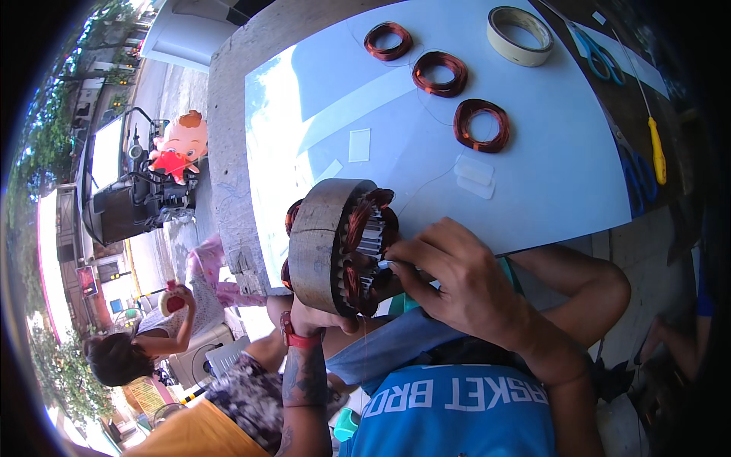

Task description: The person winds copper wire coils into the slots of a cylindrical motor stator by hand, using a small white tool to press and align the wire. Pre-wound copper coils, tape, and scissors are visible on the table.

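Observation:
A steel motor stator (316, 244) rests tilted at the near edge of the white sheet, its slots facing right. Copper windings (352, 282) bulge from the slotted side. My left hand (324, 318) grips the stator from below, thumb along its lower rim. At the slots, my right hand (464, 286) pinches a small white slip (384, 265) between thumb and forefinger. The slip's far end is hard to make out against the windings. A fine wire hangs from the stator's lower side.
On the white sheet (548, 183) lie three copper coils (464, 135), clear plastic slips (474, 177), a white piece (359, 145) and a tape roll (525, 55). Scissors (601, 61), blue-handled scissors (641, 179) and a yellow screwdriver (656, 152) lie right. Another person (164, 335) is at left.

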The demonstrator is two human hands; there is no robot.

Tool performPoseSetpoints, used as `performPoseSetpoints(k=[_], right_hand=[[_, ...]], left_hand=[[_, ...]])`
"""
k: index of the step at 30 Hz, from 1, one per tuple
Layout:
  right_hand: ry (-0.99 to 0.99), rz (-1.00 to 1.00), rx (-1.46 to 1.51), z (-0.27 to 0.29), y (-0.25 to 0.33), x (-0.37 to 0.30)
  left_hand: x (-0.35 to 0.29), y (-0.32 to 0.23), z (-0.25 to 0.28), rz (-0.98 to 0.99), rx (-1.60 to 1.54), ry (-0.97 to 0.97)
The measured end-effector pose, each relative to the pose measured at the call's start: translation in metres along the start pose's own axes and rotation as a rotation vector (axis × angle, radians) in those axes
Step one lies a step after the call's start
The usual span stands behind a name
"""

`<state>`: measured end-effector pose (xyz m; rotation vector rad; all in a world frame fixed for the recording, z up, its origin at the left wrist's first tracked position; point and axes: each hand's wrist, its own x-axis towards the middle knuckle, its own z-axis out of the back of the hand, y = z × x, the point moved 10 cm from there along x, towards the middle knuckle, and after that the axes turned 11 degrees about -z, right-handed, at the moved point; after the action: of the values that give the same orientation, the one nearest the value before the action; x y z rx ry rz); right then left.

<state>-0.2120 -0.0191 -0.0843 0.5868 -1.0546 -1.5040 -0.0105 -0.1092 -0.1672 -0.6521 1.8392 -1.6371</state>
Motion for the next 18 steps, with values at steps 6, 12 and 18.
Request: performPoseSetpoints(k=[6,12,18], right_hand=[[0.011,0.001,-0.042,-0.008,0.003,-0.002],[0.025,-0.061,0.058,0.0,-0.005,-0.013],[0.023,0.023,0.056,0.0,-0.006,-0.015]], left_hand=[[0.0,0.0,0.003,-0.03,0.084,-0.008],[-0.009,0.006,0.013,-0.108,0.085,0.038],[-0.021,0.022,0.029,0.008,0.282,-0.041]])
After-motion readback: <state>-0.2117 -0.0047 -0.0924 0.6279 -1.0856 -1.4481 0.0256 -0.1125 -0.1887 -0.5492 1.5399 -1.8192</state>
